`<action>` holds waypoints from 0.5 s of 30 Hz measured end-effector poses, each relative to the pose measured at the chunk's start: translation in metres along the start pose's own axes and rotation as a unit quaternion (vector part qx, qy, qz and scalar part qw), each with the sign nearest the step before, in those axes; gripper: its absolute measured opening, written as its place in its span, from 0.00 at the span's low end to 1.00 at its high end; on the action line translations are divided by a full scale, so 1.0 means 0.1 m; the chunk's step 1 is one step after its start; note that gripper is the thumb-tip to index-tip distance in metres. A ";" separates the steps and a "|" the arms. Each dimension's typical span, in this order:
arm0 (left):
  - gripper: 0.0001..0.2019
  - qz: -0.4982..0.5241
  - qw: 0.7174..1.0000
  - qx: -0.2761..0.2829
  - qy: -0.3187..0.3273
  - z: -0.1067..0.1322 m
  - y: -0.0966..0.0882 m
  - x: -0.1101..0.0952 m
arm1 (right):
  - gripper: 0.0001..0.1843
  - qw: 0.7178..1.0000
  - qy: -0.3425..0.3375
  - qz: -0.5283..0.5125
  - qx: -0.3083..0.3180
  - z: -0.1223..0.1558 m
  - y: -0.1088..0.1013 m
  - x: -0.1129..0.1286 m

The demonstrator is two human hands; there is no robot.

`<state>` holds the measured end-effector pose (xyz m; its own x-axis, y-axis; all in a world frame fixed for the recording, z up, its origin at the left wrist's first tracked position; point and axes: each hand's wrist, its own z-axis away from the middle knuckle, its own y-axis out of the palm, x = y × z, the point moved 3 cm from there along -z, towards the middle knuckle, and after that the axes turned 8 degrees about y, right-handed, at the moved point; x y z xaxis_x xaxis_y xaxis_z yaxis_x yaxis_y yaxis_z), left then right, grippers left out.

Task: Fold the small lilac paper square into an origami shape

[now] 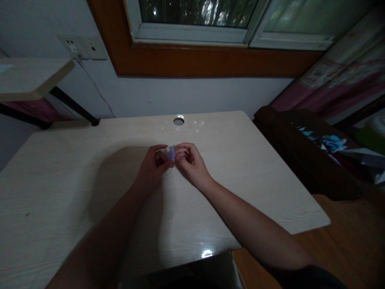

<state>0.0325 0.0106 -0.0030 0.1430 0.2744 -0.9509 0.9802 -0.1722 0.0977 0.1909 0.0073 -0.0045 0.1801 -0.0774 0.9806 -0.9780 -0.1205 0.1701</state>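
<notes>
Between my two hands, above the middle of the pale wooden desk (240,160), is a small piece of folded purple paper (171,153), narrow and pointed at the top. My left hand (157,161) pinches it from the left, thumb at its lower edge and index finger stretched behind. From the other side, the curled fingers of my right hand (189,158) press at its right edge. The fingers partly cover the paper, so its full shape is hard to make out.
A round cable hole (178,121) lies near the desk's back edge. At the left a raised shelf (33,78) stands on black legs. A white cable (96,86) runs down from the wall socket (72,46). Dark wooden furniture (288,144) with blue items stands right of the desk.
</notes>
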 end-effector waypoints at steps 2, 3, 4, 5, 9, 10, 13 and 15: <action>0.27 -0.012 1.000 0.002 -0.004 0.01 0.01 0.00 | 0.19 1.000 0.011 -0.007 -0.009 -0.01 -0.01 -0.01; 0.26 -0.017 1.000 0.006 -0.005 0.01 0.01 0.00 | 0.19 1.000 0.016 -0.009 -0.012 -0.02 -0.01 -0.02; 0.26 -0.021 1.000 0.009 -0.006 0.02 0.02 0.00 | 0.20 1.000 0.019 -0.009 -0.015 -0.02 -0.01 -0.02; 0.26 -0.023 1.000 0.012 -0.006 0.03 0.02 0.00 | 0.20 1.000 0.019 -0.008 -0.018 -0.02 -0.01 -0.02; 0.26 -0.026 0.999 0.019 -0.003 0.04 0.01 0.01 | 0.19 1.000 0.016 -0.011 -0.019 -0.01 0.00 0.01; 0.25 -0.027 0.999 0.021 -0.003 0.04 0.00 0.01 | 0.19 1.000 0.016 -0.012 -0.019 -0.01 0.00 0.02; 0.24 -0.026 0.999 0.031 -0.002 0.04 0.00 0.01 | 0.18 1.000 0.019 -0.013 -0.017 0.00 0.00 0.03; 0.24 -0.015 0.999 0.037 -0.004 0.03 0.01 0.01 | 0.18 1.000 0.018 -0.013 -0.011 0.00 0.01 0.02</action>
<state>0.0332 0.0076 -0.0053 0.1129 0.2732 -0.9553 0.9709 -0.2346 0.0476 0.1906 0.0073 -0.0028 0.2028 -0.0383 0.9785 -0.9750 -0.1008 0.1981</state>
